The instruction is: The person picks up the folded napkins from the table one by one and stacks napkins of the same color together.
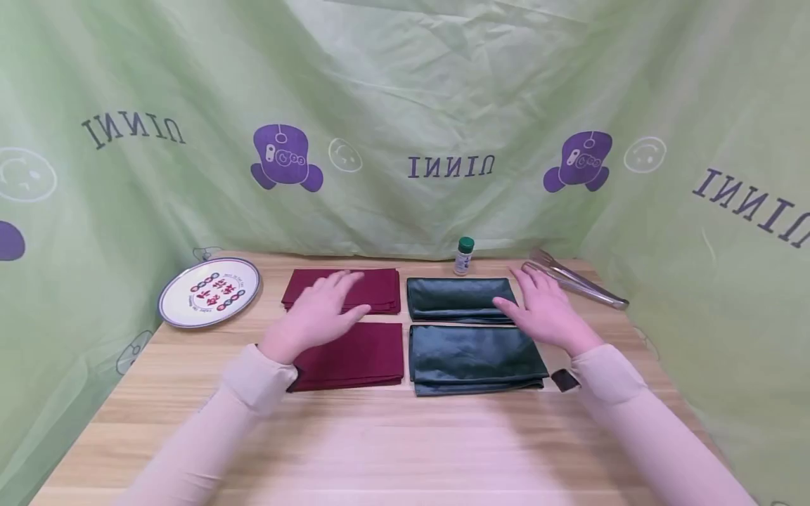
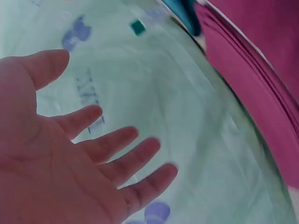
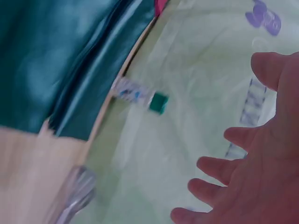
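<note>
My left hand [image 1: 319,315], fingers spread and holding nothing, hovers over two folded dark red cloths: a far one [image 1: 380,288] and a near one [image 1: 361,358]. The left wrist view shows its bare palm [image 2: 60,168]. Over the right edge of two folded dark green cloths, a far one [image 1: 452,299] and a near one [image 1: 474,355], hangs my right hand [image 1: 547,309], likewise spread and empty. In the right wrist view the green cloth [image 3: 46,60] lies left of that hand.
A white oval plate [image 1: 209,292] with red and blue print lies at the far left. Behind the green cloths stands a small green-capped bottle [image 1: 464,256]. Metal tongs [image 1: 579,280] lie at the back right. A pale green printed curtain [image 1: 392,211] surrounds the wooden table [image 1: 392,450].
</note>
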{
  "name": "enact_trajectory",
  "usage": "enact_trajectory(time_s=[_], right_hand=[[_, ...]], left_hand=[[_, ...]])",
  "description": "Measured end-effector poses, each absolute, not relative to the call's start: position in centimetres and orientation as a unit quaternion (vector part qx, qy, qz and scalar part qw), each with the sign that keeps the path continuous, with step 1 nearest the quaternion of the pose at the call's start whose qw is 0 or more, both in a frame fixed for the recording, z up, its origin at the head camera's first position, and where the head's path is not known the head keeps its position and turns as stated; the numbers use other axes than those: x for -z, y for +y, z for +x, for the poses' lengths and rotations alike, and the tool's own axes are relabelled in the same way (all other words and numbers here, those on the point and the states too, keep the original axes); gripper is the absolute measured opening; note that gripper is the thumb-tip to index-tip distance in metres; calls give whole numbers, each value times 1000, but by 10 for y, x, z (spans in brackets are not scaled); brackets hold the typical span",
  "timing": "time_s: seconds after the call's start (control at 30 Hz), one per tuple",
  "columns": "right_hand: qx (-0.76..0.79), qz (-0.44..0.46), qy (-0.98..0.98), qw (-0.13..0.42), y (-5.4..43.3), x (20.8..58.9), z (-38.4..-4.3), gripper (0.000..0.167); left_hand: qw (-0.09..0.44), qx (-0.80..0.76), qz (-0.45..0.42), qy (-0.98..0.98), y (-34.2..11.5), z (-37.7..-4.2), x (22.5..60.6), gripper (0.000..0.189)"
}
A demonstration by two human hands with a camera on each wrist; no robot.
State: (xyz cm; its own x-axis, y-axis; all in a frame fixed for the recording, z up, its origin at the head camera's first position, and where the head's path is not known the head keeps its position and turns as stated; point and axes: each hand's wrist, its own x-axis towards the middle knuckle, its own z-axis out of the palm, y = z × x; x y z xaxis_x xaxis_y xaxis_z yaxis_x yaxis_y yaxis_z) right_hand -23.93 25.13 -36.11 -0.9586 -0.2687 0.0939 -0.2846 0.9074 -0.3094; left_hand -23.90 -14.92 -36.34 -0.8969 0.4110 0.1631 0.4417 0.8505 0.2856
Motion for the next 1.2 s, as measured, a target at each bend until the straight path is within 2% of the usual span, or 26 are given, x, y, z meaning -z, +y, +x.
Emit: enact_trajectory(time_s=[0.23, 0.33, 0.57, 0.77, 1.07, 1.2], right_hand=[[-231, 123, -964, -32, 286, 389, -229, 85], [-266, 114, -956, -57, 297, 409, -222, 84], [-333, 91, -931, -115, 306, 440, -210, 78], [-300, 113, -943, -92, 304, 448, -207, 71], [-245, 118, -959, -80, 297, 453, -205, 64], [-276, 119, -950, -79, 295, 454, -206, 60]], left_hand=[[-1, 234, -275, -932, -101, -234, 403, 50], [-33, 242, -289, -926, -79, -231, 423, 49], [-86, 203, -242, -945, -53, -223, 443, 50], [-147, 143, -203, -957, -42, -219, 442, 61], [-165, 166, -200, -951, -37, -218, 439, 55], [-175, 190, -205, -944, -42, -220, 443, 55]])
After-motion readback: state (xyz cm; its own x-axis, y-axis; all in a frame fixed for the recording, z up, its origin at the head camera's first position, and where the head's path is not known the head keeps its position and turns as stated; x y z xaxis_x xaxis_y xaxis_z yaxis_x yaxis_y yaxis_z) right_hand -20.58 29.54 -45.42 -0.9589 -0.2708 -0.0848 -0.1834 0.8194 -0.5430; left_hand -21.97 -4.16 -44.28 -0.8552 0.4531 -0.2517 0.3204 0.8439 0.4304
